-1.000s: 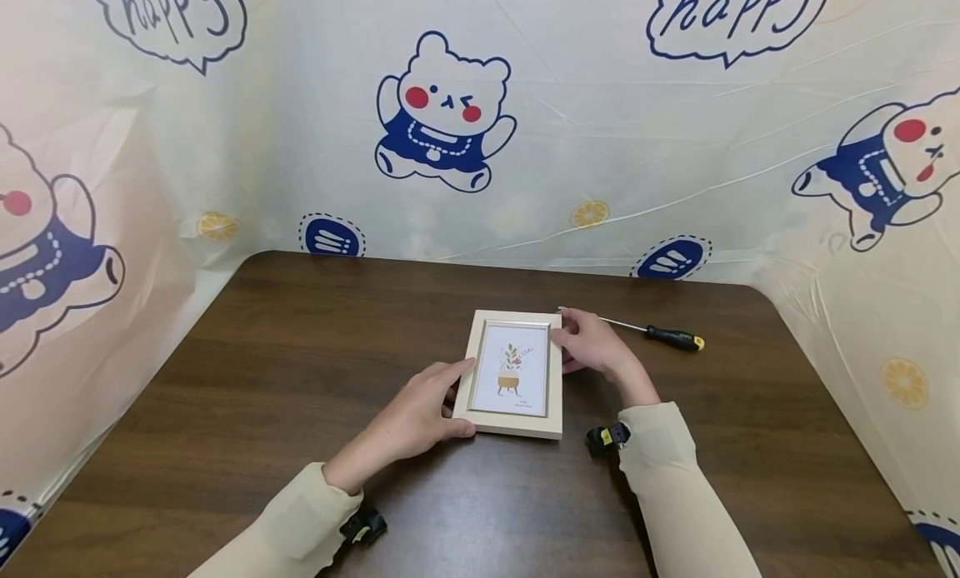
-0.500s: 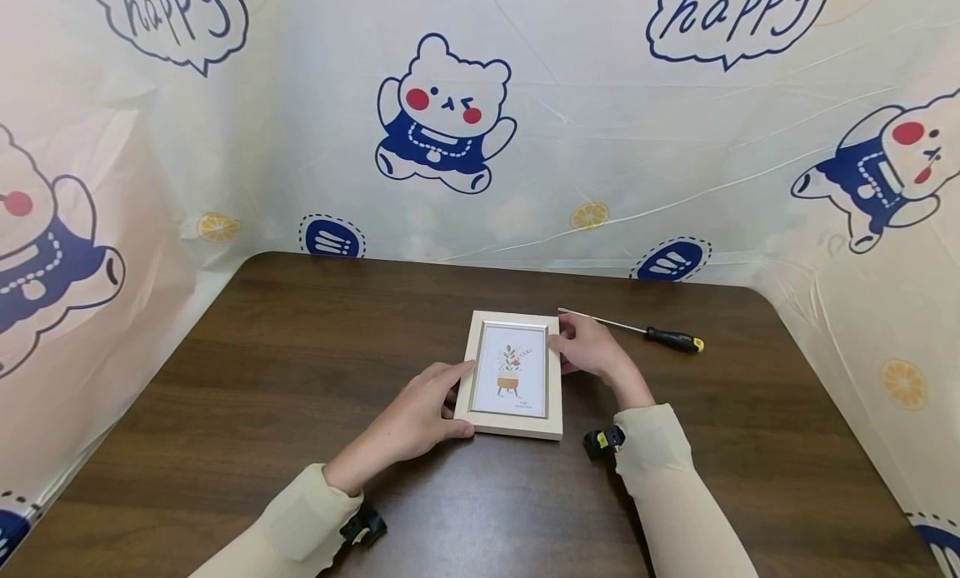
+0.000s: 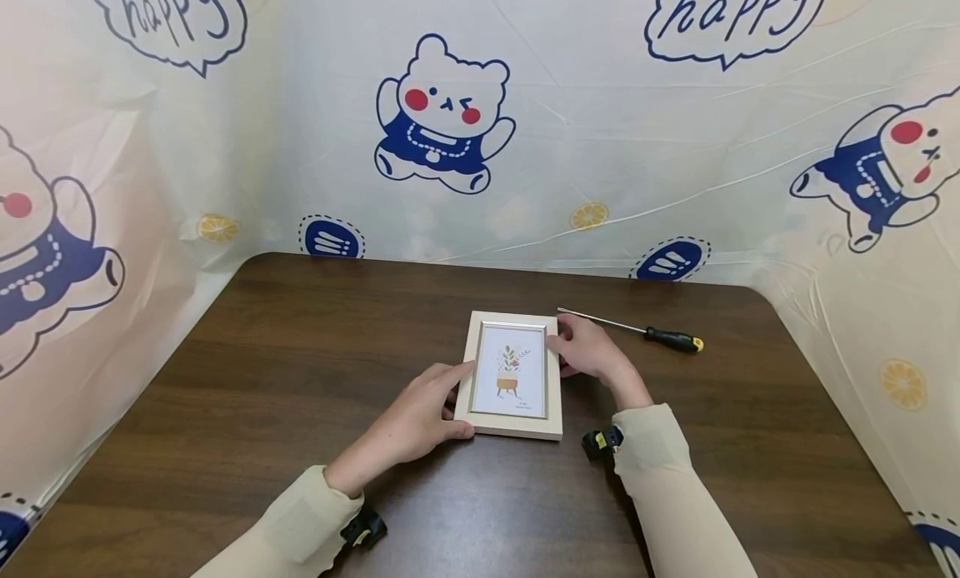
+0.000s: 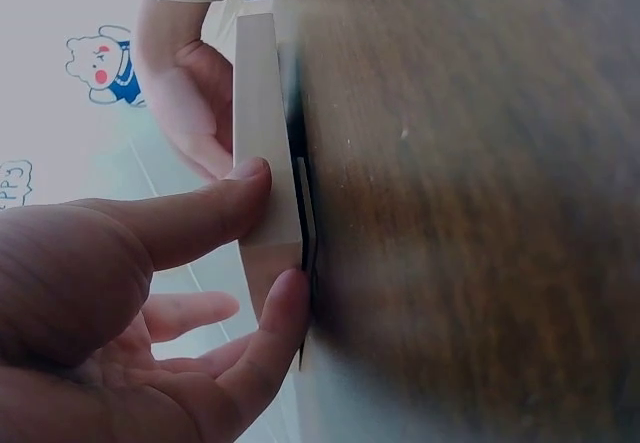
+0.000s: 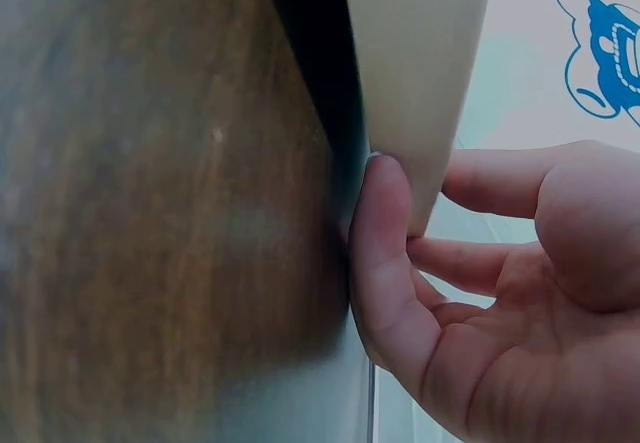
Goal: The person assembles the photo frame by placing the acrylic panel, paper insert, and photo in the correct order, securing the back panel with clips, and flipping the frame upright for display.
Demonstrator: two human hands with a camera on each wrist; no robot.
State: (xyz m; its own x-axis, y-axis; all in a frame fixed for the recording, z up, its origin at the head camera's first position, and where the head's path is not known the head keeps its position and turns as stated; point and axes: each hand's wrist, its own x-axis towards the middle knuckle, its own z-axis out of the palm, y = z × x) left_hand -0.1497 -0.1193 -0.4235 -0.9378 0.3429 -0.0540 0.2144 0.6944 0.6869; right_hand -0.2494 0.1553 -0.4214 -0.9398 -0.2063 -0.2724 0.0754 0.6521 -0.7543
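Note:
A cream picture frame (image 3: 554, 399) with a silver inner edge lies face up on the table. Its print (image 3: 509, 371) shows a potted plant. My left hand (image 3: 420, 416) holds the frame's left side, the thumb near the front corner. In the left wrist view, a dark flat part (image 4: 306, 203) shows under the frame (image 4: 262, 123). My right hand (image 3: 592, 346) grips the far part of the right side, its thumb on the face. Fingers (image 5: 385, 233) reach under the frame (image 5: 415, 73) in the right wrist view; some fingertips are hidden.
A screwdriver (image 3: 673, 340) with a black and yellow handle lies behind my right hand, its shaft pointing left. The dark wooden table (image 3: 315, 336) ends at a printed curtain (image 3: 562, 145) at the back and sides.
My right hand has shifted slightly toward me and left along the frame's edge, so more of the screwdriver's shaft shows. The frame's far end has moved a little left. My left hand stays put.

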